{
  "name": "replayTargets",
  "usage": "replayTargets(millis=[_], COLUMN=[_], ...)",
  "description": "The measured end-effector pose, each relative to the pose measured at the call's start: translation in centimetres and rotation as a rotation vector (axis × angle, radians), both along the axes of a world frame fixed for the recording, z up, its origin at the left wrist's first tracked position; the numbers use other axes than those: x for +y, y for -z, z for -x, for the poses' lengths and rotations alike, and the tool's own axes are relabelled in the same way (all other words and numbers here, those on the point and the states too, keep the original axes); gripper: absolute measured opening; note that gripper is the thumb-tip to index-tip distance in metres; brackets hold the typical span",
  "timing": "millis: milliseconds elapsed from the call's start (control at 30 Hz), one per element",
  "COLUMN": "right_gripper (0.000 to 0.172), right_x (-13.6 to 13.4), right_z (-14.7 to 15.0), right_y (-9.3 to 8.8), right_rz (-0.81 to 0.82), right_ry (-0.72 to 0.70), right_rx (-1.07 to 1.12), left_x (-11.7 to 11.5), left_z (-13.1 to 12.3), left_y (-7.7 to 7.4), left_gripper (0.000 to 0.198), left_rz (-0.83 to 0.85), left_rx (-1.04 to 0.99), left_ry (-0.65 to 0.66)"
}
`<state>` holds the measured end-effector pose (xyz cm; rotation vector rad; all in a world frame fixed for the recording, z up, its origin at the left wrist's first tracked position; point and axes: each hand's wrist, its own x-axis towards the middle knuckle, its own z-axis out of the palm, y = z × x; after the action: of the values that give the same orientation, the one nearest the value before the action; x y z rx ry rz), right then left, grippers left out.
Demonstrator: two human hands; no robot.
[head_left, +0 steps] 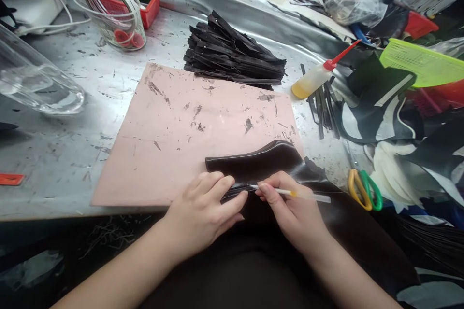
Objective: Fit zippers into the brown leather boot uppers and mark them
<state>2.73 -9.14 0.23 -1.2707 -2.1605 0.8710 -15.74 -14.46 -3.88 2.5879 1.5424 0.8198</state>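
A dark, glossy leather-like piece (253, 160) lies over the front right of the pink board (174, 120) and hangs past the table's edge. My left hand (208, 207) rests on its near edge, with fingers bent around a narrow dark strip (235, 192) that looks like a zipper. Pinched in my right hand (293, 210) is a thin, clear pen-like tool (311, 196) with a yellowish part; its tip touches the strip beside my left fingers.
Behind the board lies a stack of black strips (235, 53). A glue bottle (308, 81), scissors (364, 188) and a green basket (420, 63) are at right. A glass jar (123, 24), red basket (154, 2) and clear container (39, 77) stand at left.
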Motion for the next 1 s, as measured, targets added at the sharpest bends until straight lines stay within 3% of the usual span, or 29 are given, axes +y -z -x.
replayTargets(millis=[1000], right_gripper=[0.025], right_x=[-0.22], right_z=[-0.42], right_y=[-0.28], right_rz=[0.032], right_ry=[0.025], right_rx=[-0.008], left_x=[0.32], left_z=[-0.11], left_y=[-0.07], left_gripper=[0.024], left_rz=[-0.013], left_rx=[-0.008], left_ry=[0.005])
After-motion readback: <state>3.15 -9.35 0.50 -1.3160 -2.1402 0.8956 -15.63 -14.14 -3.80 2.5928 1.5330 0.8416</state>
